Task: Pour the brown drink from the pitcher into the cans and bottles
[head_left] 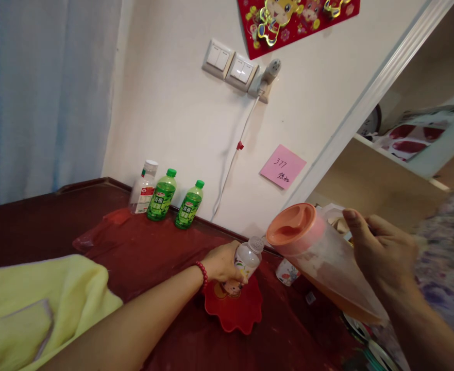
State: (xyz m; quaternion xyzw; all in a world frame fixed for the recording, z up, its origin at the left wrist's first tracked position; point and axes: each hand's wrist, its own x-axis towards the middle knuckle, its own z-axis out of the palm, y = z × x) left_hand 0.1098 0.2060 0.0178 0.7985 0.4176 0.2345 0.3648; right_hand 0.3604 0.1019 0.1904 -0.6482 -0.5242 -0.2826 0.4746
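Frosted pitcher (333,273), orange-lidded, tipped with its lid end beside the neck of a clear bottle (247,259); step in hand looks like pouring. Left hand (219,263) wrapped round the bottle, over the red scalloped dish (238,313) on the bench (172,335); right hand (385,250) at the pitcher's handle, raised. Next move seems to call for a steady bottle, slight tilt control. Pitcher's long axis slants, lid up-left in view, base down-right; bottle leans, neck up-right
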